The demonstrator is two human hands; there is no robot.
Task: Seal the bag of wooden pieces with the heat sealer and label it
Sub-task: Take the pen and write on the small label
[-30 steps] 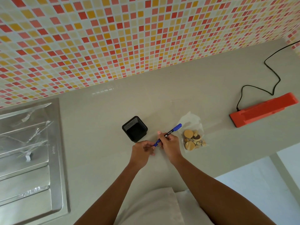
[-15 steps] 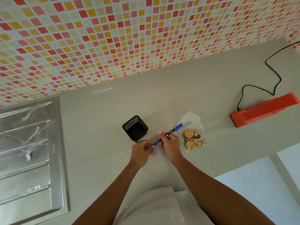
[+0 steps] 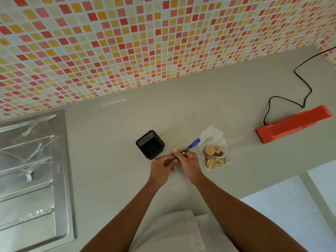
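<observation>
Tiled wall (image 3: 127, 42) is filling the top of frame. Grey worktop (image 3: 112, 160) is running across the middle, w/ a steel drainer (image 3: 60, 179) sitting at the left edge. Orange heat sealer (image 3: 294, 122) is lying at right-centre, its cord (image 3: 307, 84) trailing to the upper right. It's sitting well apart from the bag, prob. parked out of the way, so sealing is looking done, tho the seam is too small to tell. Bag (image 3: 214, 139) of wooden pieces is lying flat just right of centre, near the hands but not touching, waiting for its label. Black pen holder (image 3: 150, 144) is standing just upper left of them. Both hands are meeting at centre: right hand (image 3: 189, 164) is gripping the marker (image 3: 190, 146) barrel, left hand (image 3: 161, 170) is pinching its lower end, prob. pulling the cap.
</observation>
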